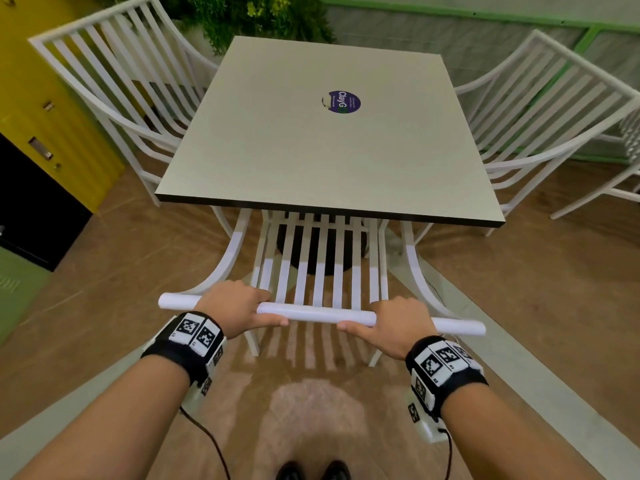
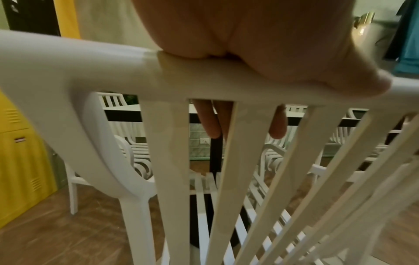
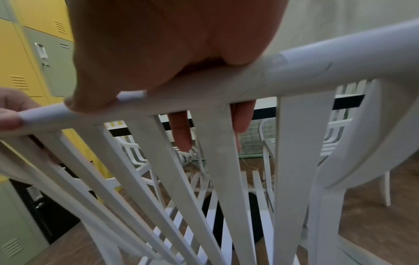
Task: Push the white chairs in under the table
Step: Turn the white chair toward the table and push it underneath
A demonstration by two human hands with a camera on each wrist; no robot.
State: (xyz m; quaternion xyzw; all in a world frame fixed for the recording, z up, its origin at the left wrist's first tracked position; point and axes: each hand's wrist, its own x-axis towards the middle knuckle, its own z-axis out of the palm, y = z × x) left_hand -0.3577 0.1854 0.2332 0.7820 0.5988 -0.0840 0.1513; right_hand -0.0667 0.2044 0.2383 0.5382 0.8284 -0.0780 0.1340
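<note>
Nearest to the person, the left hand (image 1: 231, 306) and the right hand (image 1: 398, 323) both hold the top rail (image 1: 322, 315) of the near chair (image 1: 318, 271). Each hand is wrapped around the rail, with the thumb on the near side and the fingers (image 2: 211, 123) hanging over the far side between the slats. The hands sit at about equal distance from the middle of the rail, which is good for a straight push.

The seat of this chair is already partly under the near edge of the table (image 1: 329, 209), and the back is still outside. I judge that the push is well begun but not finished. To do it well, press forward evenly with both hands and keep the rail parallel to the table edge, so the chair does not turn. The armrests (image 1: 235, 244) pass close under the tabletop; how much room they have is hard to tell here, so go slowly.

Farther away, the left chair (image 1: 114, 81) and the right chair (image 1: 547, 109) stand at the sides of the table.
</note>
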